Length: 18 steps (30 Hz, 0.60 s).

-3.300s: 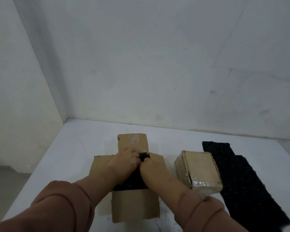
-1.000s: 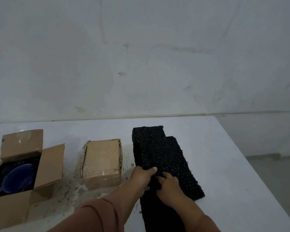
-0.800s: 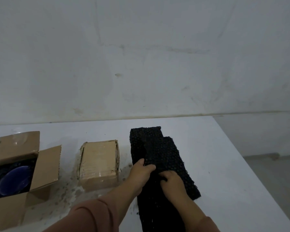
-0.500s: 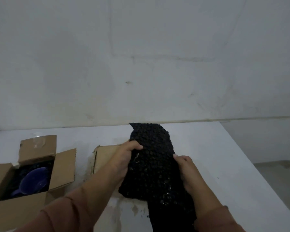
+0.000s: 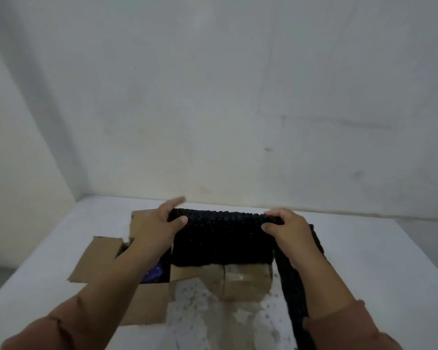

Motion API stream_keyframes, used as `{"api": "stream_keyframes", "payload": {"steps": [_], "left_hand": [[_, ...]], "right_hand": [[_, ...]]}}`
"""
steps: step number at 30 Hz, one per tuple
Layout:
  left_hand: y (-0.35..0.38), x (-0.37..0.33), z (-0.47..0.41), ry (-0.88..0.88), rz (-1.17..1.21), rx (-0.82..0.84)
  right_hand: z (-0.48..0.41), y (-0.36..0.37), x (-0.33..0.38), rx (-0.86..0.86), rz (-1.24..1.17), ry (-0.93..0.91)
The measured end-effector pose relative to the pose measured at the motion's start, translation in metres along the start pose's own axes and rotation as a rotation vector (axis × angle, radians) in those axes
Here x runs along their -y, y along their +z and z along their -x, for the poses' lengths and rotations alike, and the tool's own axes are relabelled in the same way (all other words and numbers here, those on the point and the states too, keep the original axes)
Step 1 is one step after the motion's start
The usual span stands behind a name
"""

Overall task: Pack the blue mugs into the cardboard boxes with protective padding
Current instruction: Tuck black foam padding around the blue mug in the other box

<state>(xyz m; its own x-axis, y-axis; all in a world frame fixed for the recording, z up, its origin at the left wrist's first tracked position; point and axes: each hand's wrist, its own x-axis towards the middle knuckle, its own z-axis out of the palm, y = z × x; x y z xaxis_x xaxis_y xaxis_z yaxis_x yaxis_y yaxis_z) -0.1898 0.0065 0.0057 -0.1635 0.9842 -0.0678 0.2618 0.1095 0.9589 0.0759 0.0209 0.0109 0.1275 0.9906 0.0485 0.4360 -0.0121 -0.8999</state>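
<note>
Both hands up w/ black padding (image 5: 223,239) stretched between, left hand (image 5: 159,229) pinching its top-left edge, right hand (image 5: 287,229) clamped on top-right, sheet hanging over sealed box (image 5: 243,279), open box (image 5: 127,263) at left w/ blue mug (image 5: 154,274) peeking.

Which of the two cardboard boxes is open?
The left box: its flaps are spread and something blue shows inside. The right box is taped shut, partly behind the black padding.
</note>
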Motion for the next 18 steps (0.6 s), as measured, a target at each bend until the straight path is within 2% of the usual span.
{"api": "stream_keyframes", "payload": {"steps": [3,5,6,8,10,12,13,14,15,16,18], "left_hand": [[-0.035,0.001,-0.003,0.049,-0.399,0.016],[-0.052,0.001,-0.002,0.090,-0.728,0.050],[-0.059,0.000,-0.001,0.103,-0.795,0.106],[-0.067,-0.005,-0.002,0.140,-0.713,0.210],[-0.074,-0.008,-0.004,0.188,-0.577,0.219],[-0.085,-0.011,-0.006,0.176,-0.433,0.161],[-0.093,-0.011,-0.008,0.122,-0.288,0.150],[-0.100,-0.010,-0.009,0.060,-0.111,0.165],[-0.106,-0.009,-0.010,0.003,0.056,0.195],[-0.112,-0.008,-0.011,-0.045,0.196,0.237],[-0.118,-0.004,-0.014,-0.127,0.388,0.304]], "right_hand": [[0.004,0.029,0.036,-0.058,0.113,-0.198],[0.009,0.048,0.061,0.013,0.091,-0.279],[0.011,0.057,0.072,0.070,0.075,-0.297],[0.012,0.077,0.093,0.161,0.065,-0.321],[0.013,0.094,0.110,0.178,0.072,-0.358],[0.011,0.108,0.118,0.062,0.074,-0.415],[0.009,0.113,0.117,-0.031,0.065,-0.414],[0.008,0.117,0.114,-0.090,0.026,-0.368],[0.008,0.120,0.111,-0.074,-0.059,-0.266],[0.008,0.125,0.105,0.029,-0.182,-0.137],[0.011,0.137,0.092,0.356,-0.406,0.079]]}}
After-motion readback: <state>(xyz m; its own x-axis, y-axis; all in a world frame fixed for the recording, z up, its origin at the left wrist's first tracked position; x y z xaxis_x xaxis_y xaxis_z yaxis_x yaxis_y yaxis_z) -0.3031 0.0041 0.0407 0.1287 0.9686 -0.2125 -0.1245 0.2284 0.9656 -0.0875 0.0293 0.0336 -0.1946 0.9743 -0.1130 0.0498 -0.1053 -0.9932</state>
